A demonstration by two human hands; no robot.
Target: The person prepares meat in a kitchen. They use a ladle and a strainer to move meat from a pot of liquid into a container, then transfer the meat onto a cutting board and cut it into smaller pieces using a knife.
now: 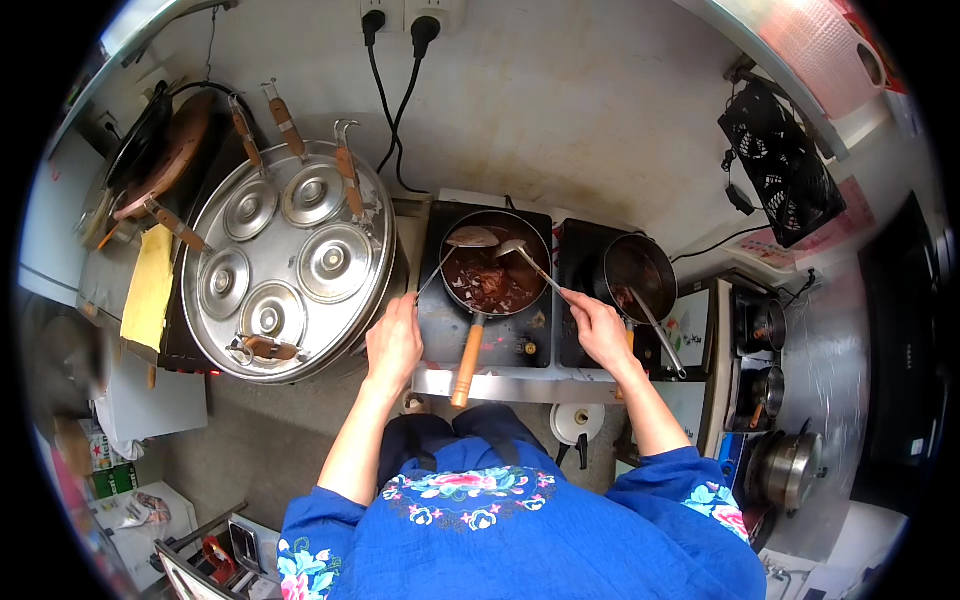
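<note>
My left hand (395, 340) is closed round the thin handle of a broad-headed metal spoon (472, 237). Its head is over the far left part of a dark pan (546, 236). With my right hand (600, 325) I grip a metal ladle (512, 247), its head close to the spoon's head inside the pan. Dark reddish-brown liquid with chunks and pale shreds (490, 287) fills the pan. The pan's wooden handle (469, 360) points toward me, and neither hand touches it. Whether the spoon has holes, I cannot tell.
Left of the pan stands a large round steel steamer (320, 195) with several small lids and wooden-handled pots. On the right burner a smaller pot (668, 270) holds another ladle (655, 330). A white-lidded pot (578, 423) sits lower down. Black cords (398, 120) hang along the wall.
</note>
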